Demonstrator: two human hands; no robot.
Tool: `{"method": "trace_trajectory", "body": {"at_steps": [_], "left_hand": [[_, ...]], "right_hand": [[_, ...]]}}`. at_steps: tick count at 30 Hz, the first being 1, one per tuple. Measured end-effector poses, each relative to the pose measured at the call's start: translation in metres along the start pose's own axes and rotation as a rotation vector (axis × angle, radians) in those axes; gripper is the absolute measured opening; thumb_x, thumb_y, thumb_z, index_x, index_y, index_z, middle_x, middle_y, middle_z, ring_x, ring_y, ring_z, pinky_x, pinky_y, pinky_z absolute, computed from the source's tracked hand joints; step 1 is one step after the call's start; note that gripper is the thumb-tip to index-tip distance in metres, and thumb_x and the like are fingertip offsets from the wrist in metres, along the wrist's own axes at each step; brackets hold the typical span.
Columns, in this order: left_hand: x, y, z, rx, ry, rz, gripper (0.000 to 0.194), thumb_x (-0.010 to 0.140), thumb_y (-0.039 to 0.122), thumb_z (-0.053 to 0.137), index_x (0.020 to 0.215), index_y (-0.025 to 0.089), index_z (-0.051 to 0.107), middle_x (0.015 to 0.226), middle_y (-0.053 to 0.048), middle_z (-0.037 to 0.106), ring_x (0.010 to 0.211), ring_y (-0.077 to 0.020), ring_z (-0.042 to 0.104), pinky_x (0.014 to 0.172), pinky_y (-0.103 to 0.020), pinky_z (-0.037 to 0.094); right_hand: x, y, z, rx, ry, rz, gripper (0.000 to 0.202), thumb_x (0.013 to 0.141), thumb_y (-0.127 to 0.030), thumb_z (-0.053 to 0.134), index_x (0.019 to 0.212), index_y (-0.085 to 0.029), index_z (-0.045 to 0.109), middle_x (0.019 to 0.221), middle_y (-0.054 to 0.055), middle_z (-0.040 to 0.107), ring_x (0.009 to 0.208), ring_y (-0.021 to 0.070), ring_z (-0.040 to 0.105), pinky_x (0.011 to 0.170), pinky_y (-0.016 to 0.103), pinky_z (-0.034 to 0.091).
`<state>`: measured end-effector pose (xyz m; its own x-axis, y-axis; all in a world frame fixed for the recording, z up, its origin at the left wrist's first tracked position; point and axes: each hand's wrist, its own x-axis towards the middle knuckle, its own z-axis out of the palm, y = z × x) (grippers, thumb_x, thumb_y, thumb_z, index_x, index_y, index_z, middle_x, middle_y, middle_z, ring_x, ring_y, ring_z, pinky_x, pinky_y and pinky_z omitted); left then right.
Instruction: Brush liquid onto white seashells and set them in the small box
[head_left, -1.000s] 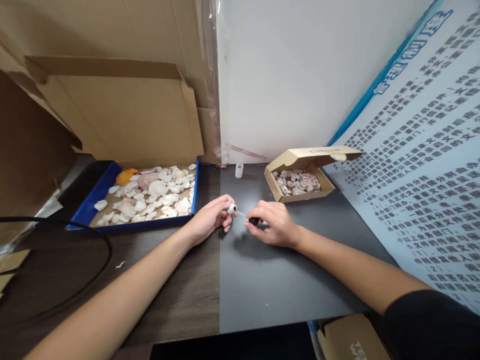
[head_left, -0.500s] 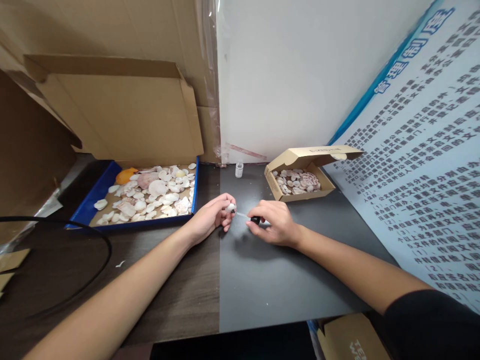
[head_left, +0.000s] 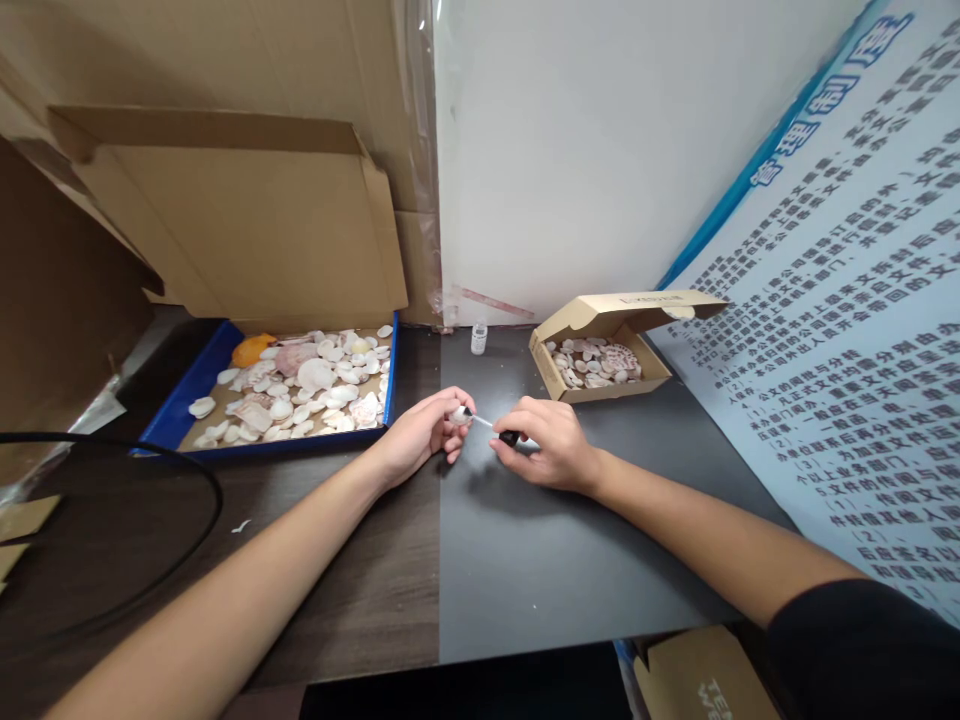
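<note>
Between the fingertips of my left hand (head_left: 426, 428) is a small white shell (head_left: 458, 414). My right hand (head_left: 549, 440) pinches the black cap (head_left: 509, 438) of a small applicator brush. Its thin pale stem (head_left: 483, 422) points left, and the tip meets the shell's upper right side, where a dark patch shows. Beyond both hands a small clear bottle (head_left: 478, 339) with a white label stands upright near the wall.
On the left, an open blue-edged cardboard box (head_left: 176, 415) holds many shells and one orange piece (head_left: 253, 349). A smaller brown box (head_left: 611, 391) with shells sits at right, lid raised. A black cable (head_left: 214, 480) loops at far left. A printed poster (head_left: 840, 300) covers the right side.
The brush tip has shifted slightly up and left onto the shell, and more of a dark patch shows there. Both hands stay almost in place.
</note>
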<state>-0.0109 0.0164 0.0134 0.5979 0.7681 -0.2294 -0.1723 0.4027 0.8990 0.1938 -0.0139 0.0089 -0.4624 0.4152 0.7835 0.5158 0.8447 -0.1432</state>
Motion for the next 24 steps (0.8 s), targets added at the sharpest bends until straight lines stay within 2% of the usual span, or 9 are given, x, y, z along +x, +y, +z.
{"method": "trace_trajectory", "body": {"at_steps": [3,8,13,18,24], "left_hand": [[0.0,-0.0003,-0.0005,0.014,0.01,-0.01,0.015,0.087,0.032,0.053,0.087,0.017,0.055,0.063,0.001,0.051,0.048,-0.0086,0.042,0.047,-0.021,0.041],[0.0001,-0.0006,-0.0001,0.015,0.004,-0.001,0.016,0.088,0.032,0.052,0.088,0.017,0.056,0.064,0.001,0.052,0.048,-0.0087,0.042,0.047,-0.021,0.041],[0.0007,-0.0003,-0.0002,0.024,0.013,-0.003,0.017,0.087,0.033,0.053,0.086,0.016,0.057,0.062,0.001,0.051,0.049,-0.0093,0.043,0.047,-0.021,0.042],[0.0011,-0.0006,-0.0008,0.011,0.0,0.003,0.016,0.087,0.032,0.052,0.086,0.016,0.056,0.063,0.001,0.051,0.049,-0.0092,0.043,0.047,-0.021,0.042],[0.0011,-0.0006,0.0,0.039,0.01,0.003,0.016,0.086,0.031,0.053,0.084,0.016,0.056,0.062,0.001,0.051,0.049,-0.0093,0.042,0.047,-0.021,0.042]], "right_hand": [[0.0001,-0.0007,-0.0001,0.029,-0.024,0.001,0.008,0.089,-0.022,0.059,0.082,-0.02,0.057,0.06,-0.003,0.059,0.05,0.0112,0.051,0.052,0.024,0.04],[-0.0003,0.0,0.0006,0.008,0.023,-0.009,0.005,0.091,-0.024,0.061,0.089,-0.02,0.058,0.065,-0.002,0.061,0.053,0.0116,0.053,0.053,0.024,0.041],[-0.0001,-0.0001,0.0005,0.037,-0.012,0.005,0.006,0.088,-0.021,0.06,0.083,-0.021,0.057,0.06,-0.003,0.058,0.051,0.0115,0.051,0.052,0.024,0.039],[0.0,0.0,0.0001,0.011,0.015,-0.004,0.005,0.091,-0.023,0.062,0.092,-0.02,0.059,0.07,0.0,0.063,0.054,0.0111,0.054,0.054,0.023,0.042],[-0.0004,-0.0009,0.0003,0.048,0.0,0.002,0.004,0.088,-0.021,0.06,0.086,-0.021,0.058,0.062,-0.003,0.057,0.051,0.0115,0.05,0.052,0.024,0.039]]}}
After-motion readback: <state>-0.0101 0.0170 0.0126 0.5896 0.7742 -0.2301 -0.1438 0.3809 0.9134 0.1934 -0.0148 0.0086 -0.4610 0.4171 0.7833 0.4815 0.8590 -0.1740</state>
